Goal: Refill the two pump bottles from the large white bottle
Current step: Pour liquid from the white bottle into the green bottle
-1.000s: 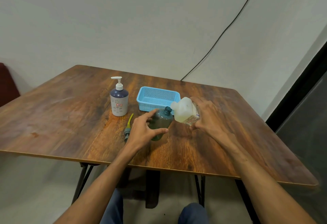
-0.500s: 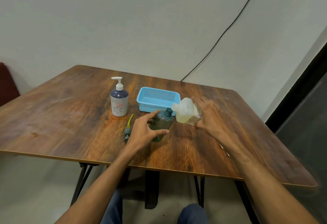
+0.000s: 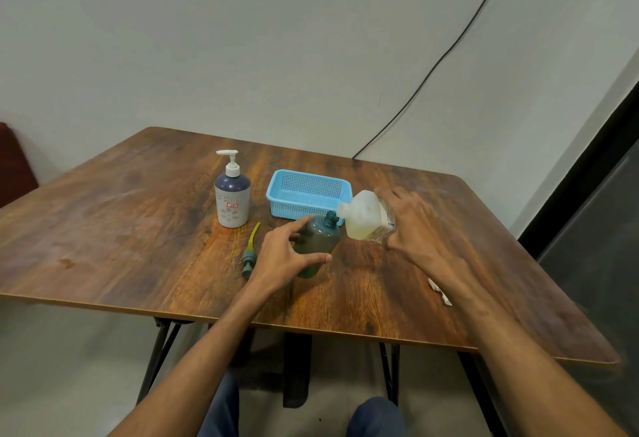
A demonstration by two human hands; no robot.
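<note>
— Where did things stand on the desk (image 3: 138, 215)?

— My right hand (image 3: 413, 225) tipped the large white bottle (image 3: 363, 217), fingers wrapped round its body, its mouth just beside the neck of the dark green bottle (image 3: 318, 243). My left hand (image 3: 281, 257) clasped that one, tilted, thumb and fingers curled round it.

— And the rest?

— The blue basket (image 3: 307, 194) sat behind; the white-pump bottle (image 3: 232, 194) stood left, the loose pump (image 3: 249, 253) lying near it.

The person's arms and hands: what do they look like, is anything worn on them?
Both forearms are bare to the bottom edge of the head view: no sleeves, gloves, watch or bracelets show. The left hand and the right hand carry no rings that can be made out, though the right one is a little blurred. Below the table edge, dark blue trousers cover the knees.
</note>
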